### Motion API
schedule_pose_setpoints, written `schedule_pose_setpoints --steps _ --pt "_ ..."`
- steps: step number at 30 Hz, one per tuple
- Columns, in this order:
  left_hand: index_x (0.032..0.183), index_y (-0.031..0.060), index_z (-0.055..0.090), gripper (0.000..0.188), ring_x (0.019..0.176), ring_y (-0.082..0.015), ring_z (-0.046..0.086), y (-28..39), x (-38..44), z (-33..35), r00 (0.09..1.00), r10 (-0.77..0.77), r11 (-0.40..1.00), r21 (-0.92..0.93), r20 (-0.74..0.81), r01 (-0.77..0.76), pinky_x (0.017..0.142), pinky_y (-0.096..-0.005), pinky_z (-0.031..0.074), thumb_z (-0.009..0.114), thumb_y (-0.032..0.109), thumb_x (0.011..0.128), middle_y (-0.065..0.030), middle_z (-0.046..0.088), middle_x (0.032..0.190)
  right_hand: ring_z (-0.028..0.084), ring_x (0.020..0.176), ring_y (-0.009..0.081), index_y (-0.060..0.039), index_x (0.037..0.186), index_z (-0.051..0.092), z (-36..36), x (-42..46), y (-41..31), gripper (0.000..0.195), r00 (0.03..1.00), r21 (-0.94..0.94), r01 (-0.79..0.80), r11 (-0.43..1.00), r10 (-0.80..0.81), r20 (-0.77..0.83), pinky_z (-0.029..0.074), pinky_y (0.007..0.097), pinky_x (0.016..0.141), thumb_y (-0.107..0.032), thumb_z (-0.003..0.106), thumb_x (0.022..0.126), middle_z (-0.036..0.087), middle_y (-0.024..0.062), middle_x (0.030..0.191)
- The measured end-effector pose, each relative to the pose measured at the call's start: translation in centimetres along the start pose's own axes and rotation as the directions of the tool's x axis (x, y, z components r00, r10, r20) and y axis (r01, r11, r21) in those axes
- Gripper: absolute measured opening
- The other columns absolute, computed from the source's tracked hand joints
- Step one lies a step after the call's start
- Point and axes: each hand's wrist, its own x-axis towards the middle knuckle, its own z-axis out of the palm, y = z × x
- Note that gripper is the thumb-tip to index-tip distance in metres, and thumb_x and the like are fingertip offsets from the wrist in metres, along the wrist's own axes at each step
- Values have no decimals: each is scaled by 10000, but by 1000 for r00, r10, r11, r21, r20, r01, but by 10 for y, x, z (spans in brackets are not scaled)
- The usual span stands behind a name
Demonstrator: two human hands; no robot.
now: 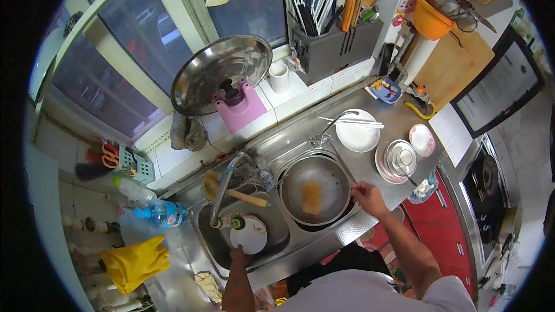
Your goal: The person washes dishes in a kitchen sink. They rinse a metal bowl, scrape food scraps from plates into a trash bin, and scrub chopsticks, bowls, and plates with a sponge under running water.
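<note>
My left hand [238, 253] grips the near edge of a white plate [248, 239] in the left sink basin [277, 242]. The plate lies below the tap spout [215, 212], and a green-and-black nozzle hangs over its far edge. My right hand [367, 197] is at the right side of a metal wok [286, 212], fingers closed around what looks like its small side handle. This wok rests over the right basin. Inside it lies a yellow-brown sponge [311, 198] in shallow, cloudy liquid. A wooden-handled strainer [247, 198] lies across the left basin's back edge.
On the right counter are a white plate [353, 138] with chopsticks, stacked bowls [398, 158] with a spoon and a small pink-rimmed dish [422, 140]. A blue-capped bottle [167, 213] and yellow rubber gloves [134, 262] are at left. A steel basin [195, 78] leans against the window.
</note>
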Motion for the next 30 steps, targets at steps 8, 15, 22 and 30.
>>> schedule_pose_setpoints --steps 8,15,22,30 --pt "1195 -9 498 467 936 -228 561 26 -33 -10 652 -664 408 -908 -366 -95 821 -376 478 694 239 851 -131 586 1063 563 1086 380 -8 1170 584 -73 191 -25 368 855 -821 238 518 -513 -75 507 454 888 -128 588 822 625 200 1122" --pt "1173 3 501 362 928 -192 536 149 -128 -61 799 -421 369 -886 -429 -281 891 -328 445 663 154 887 -77 561 1027 597 1063 315 -27 1083 605 -64 275 -9 287 917 -947 318 39 -268 296 516 447 857 -141 583 820 671 155 1033" --pt "1237 25 517 395 966 -159 580 252 -148 -71 916 -253 196 -944 -311 -266 868 -302 475 669 147 893 -67 605 1061 699 872 321 -12 1082 552 -76 283 -18 245 957 -940 257 223 -193 215 557 450 718 -139 524 875 694 165 985" --pt "1262 20 522 347 1024 -183 613 332 -136 -137 963 219 275 -937 -155 -214 922 -326 486 590 175 959 -101 638 1094 656 690 384 36 946 592 -117 213 4 195 859 -842 346 414 -500 107 536 476 641 -137 555 865 656 228 787"
